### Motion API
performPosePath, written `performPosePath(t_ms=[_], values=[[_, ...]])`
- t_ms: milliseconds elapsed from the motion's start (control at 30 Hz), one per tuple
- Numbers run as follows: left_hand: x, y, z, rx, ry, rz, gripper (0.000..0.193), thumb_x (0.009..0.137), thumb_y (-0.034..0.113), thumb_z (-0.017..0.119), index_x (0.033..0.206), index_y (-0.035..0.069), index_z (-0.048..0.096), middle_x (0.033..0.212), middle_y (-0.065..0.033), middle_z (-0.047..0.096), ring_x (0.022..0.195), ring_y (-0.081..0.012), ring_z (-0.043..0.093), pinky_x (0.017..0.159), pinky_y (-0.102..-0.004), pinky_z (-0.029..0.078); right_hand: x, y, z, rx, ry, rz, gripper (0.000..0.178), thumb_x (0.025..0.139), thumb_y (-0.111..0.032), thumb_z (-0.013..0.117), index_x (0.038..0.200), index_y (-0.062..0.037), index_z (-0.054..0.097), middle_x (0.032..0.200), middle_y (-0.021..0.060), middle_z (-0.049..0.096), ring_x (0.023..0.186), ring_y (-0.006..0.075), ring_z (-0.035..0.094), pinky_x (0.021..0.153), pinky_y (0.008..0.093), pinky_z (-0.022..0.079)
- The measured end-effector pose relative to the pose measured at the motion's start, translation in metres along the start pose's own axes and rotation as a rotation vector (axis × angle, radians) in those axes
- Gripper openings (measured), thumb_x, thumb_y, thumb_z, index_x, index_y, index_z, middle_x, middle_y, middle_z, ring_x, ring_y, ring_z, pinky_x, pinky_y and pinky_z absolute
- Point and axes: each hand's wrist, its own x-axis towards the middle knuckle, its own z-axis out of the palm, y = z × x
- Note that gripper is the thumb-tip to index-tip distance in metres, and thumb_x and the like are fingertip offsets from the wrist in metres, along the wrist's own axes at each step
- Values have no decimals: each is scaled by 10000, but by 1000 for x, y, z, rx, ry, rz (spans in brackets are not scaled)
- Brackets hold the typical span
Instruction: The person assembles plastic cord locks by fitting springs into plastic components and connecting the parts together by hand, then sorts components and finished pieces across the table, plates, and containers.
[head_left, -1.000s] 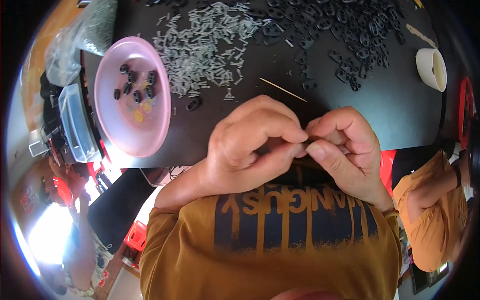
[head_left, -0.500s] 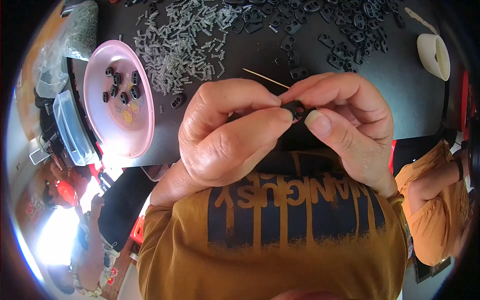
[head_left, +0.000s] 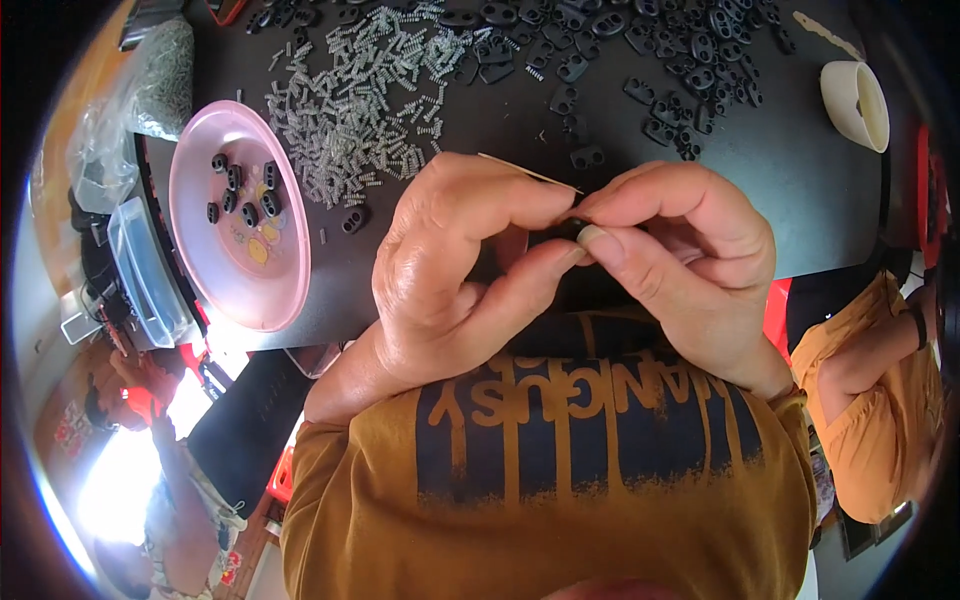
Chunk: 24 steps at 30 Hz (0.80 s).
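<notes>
In front of my chest both hands meet, fingertips to fingertips, over a small black cord lock (head_left: pixel 571 229), mostly hidden by the fingers. My left hand (head_left: pixel 440 265) is closed, its thumb and index finger pinching the piece from the left. From the other side the thumb and index finger of my right hand (head_left: pixel 690 250) close on it too. A thin wooden stick (head_left: pixel 510 167) shows just beyond my left index finger. Past my left hand lies a heap of small metal springs (head_left: pixel 350 110), with a single black cord lock (head_left: pixel 354 219) at its near edge.
Several black cord locks lie in a pink plate (head_left: pixel 195 265) at the left. Loose black cord-lock parts (head_left: pixel 690 75) spread over the dark table's far side. A white bowl (head_left: pixel 856 110) stands far right, a clear plastic box (head_left: pixel 150 270) and bagged springs (head_left: pixel 165 80) left. Other people sit nearby.
My fingertips have drawn together over the cord lock, so its hole, seen before, is now covered. My left hand has opened out a little at the palm.
</notes>
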Motion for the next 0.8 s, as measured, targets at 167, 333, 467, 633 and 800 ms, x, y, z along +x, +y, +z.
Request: performPosePath(t_ms=[167, 333, 467, 633, 800], values=[[3, -7, -4, 177, -123, 209, 304, 612, -86, 699, 876, 22, 594, 818, -83, 572, 666, -173, 559, 549, -245, 463, -7, 3, -4, -125, -52, 22, 150, 850, 64, 513, 998, 39, 509, 973, 141, 590, 881, 153, 588, 783, 255, 492], [-2, -13, -7, 41, -87, 208, 283, 626, -106, 663, 865, 8, 562, 842, -121, 609, 693, -224, 589, 598, -286, 475, -12, -1, -6, -211, 141, -51, 132, 800, 41, 594, 930, 17, 587, 864, 86, 629, 767, 123, 609, 668, 227, 478], [-17, -12, -11, -80, 23, 21, 287, 651, -119, 630, 893, 3, 535, 820, -135, 621, 688, -221, 596, 601, -281, 464, 2, -14, -32, -858, 179, -366, 128, 755, 21, 636, 879, 2, 608, 811, 108, 627, 710, 219, 607, 645, 273, 472], [-17, -13, -14, -87, 41, 25, 267, 668, -111, 617, 896, 1, 534, 797, -128, 615, 674, -203, 590, 583, -262, 458, 15, -30, -39, -972, 225, -391, 139, 810, 49, 568, 949, 39, 572, 898, 115, 613, 812, 158, 577, 726, 240, 454], [-16, -11, -17, -83, -6, 35, 258, 666, -103, 630, 891, -8, 547, 795, -130, 614, 648, -185, 581, 551, -246, 457, 49, -31, -33, -1175, 101, -376, 131, 770, 14, 630, 898, 11, 601, 878, 77, 615, 802, 145, 584, 708, 241, 457]])
